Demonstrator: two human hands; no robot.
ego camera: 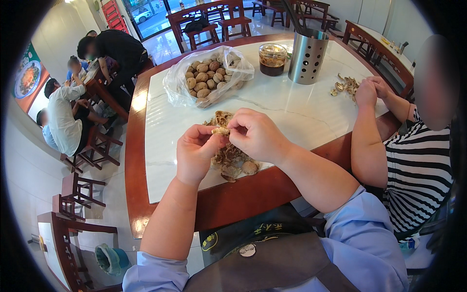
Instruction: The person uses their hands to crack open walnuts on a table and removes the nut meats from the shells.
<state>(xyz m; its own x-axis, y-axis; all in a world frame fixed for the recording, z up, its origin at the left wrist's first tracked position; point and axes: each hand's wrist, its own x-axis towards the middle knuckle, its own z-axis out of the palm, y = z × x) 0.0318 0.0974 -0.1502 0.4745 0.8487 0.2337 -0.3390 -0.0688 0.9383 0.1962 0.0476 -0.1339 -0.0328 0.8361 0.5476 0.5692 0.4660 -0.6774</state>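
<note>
A pale piece of walnut kernel [221, 131] is pinched between the fingertips of my left hand [197, 153], above the table. The thumb and index finger of my right hand [257, 135] close on the right end of the same piece. Below and behind both hands lies a heap of broken walnut shells [231, 157], partly hidden by them. One rounder walnut or half shell [250, 168] rests at the heap's near right side. Farther back, a clear plastic bag [175, 87] stands open with many whole walnuts [201, 77] inside.
Behind the bag's right side are a glass jar of dark sauce [272, 60] and a perforated metal utensil holder [308, 58]. At right, a person in a striped top handles something over another shell pile [348, 87]. The table's wooden edge [237, 200] runs below my forearms.
</note>
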